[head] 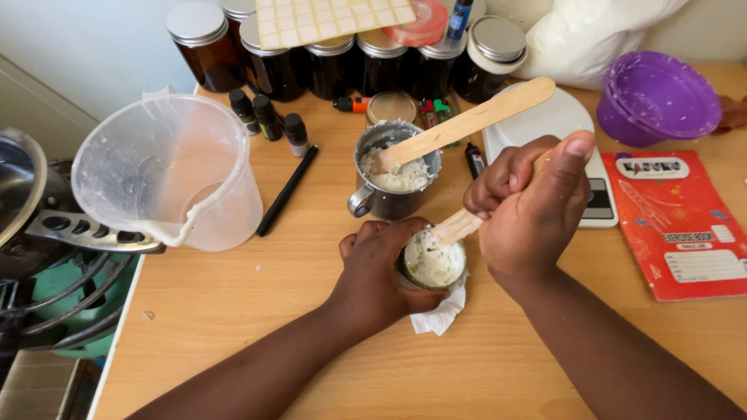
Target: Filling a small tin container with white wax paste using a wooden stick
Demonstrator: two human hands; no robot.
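Left hand is gripping the small jar while right hand, fingers closed, is angling a wooden stick down-left into it.

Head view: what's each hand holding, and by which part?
Left hand wraps the small jar by its side. Right hand grips a wooden stick by its upper end, tip in the jar's white paste.

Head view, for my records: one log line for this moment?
left hand steadies jar | right hand presses wooden stick into cream | metal cup behind
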